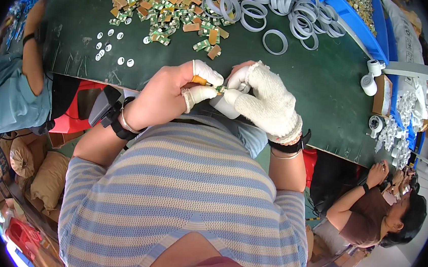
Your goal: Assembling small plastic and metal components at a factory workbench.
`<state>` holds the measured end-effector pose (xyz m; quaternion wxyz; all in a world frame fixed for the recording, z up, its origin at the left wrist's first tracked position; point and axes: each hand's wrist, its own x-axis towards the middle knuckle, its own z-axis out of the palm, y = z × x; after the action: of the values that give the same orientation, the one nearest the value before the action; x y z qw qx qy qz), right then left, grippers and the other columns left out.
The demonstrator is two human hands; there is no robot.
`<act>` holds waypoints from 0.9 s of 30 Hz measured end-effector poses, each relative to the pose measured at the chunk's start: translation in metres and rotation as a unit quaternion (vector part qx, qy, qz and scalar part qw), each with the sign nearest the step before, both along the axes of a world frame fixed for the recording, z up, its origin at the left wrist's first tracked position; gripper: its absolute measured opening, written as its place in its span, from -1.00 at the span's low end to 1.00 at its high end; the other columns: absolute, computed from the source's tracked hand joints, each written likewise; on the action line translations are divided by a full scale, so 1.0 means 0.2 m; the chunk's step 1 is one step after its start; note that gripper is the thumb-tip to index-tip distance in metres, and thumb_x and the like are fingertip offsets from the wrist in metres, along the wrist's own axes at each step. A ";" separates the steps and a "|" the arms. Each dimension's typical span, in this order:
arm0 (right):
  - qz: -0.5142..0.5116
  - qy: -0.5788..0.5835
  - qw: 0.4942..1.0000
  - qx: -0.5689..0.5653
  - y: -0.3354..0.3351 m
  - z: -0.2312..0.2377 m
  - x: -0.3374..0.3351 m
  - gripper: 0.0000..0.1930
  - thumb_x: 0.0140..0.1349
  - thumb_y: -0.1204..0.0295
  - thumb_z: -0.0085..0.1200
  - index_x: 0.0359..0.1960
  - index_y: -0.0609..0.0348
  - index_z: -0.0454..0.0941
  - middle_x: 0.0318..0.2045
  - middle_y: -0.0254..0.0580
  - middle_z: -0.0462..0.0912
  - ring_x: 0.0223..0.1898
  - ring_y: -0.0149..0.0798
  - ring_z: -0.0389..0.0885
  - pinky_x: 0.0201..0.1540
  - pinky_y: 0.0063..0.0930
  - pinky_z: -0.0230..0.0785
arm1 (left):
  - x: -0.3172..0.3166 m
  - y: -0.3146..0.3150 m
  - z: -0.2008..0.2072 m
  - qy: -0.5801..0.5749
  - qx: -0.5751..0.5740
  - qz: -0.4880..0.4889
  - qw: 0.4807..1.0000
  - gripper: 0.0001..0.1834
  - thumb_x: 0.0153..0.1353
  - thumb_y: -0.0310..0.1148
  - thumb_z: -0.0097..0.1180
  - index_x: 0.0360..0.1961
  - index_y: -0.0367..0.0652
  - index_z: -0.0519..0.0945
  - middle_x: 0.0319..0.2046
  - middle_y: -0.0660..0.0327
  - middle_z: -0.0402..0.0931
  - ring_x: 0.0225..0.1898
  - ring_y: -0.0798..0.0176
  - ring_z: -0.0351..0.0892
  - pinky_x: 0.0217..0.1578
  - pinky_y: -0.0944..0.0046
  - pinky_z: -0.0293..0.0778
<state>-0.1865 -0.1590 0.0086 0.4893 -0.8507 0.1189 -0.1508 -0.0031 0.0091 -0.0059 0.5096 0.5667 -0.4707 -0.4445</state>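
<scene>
My left hand (169,86), with white covers on thumb and finger, pinches a small green circuit board (220,89) that has an orange-brown part (199,80) attached. In a white knitted glove, my right hand (268,100) grips a white plastic housing (225,107) just below the board. Thumbs and fingertips of both hands nearly meet, and they partly hide the board and the housing. Both are held over the table's near edge, close to my body. Beyond my left hand lie several small white discs (130,62) on the green table (324,92).
A heap of circuit boards (158,11) lies at the far middle, beside a pile of grey-white rings (275,42). Blue bins (385,41) stand at the right edge, near white housings (368,84). One co-worker (11,93) sits left, another (370,213) right.
</scene>
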 end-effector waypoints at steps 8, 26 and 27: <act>0.016 0.030 0.998 0.051 -0.01 0.03 0.00 -0.87 0.12 0.53 0.34 -0.30 0.14 0.66 -0.27 -0.27 0.68 -0.30 -0.33 0.55 -0.19 -0.42 0.40 | 0.00 0.01 0.02 -0.031 -0.010 -0.008 0.999 -0.74 0.34 -0.56 0.31 0.03 -0.25 0.62 -0.12 0.21 0.71 -0.08 0.36 0.71 -0.02 0.32 0.61; -0.019 -0.006 1.000 0.003 0.04 0.01 0.01 -0.87 0.15 0.50 0.35 -0.28 0.17 0.66 -0.20 -0.19 0.67 -0.28 -0.31 0.58 -0.22 -0.43 0.43 | -0.02 0.04 0.02 -0.024 -0.007 0.038 0.999 -0.75 0.37 -0.59 0.26 0.05 -0.26 0.61 -0.05 0.21 0.68 0.00 0.32 0.70 0.03 0.32 0.60; -0.021 0.010 0.998 0.056 0.05 0.02 0.01 -0.87 0.16 0.51 0.35 -0.28 0.18 0.66 -0.19 -0.21 0.67 -0.27 -0.34 0.57 -0.22 -0.44 0.43 | -0.02 0.04 0.03 -0.024 -0.007 0.039 0.999 -0.75 0.37 -0.59 0.26 0.05 -0.26 0.61 -0.05 0.21 0.68 0.00 0.32 0.70 0.03 0.32 0.60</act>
<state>-0.1845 -0.1500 0.0122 0.5317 -0.8208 0.1497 -0.1458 -0.0069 0.0167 -0.0007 0.5191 0.5914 -0.4634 -0.4074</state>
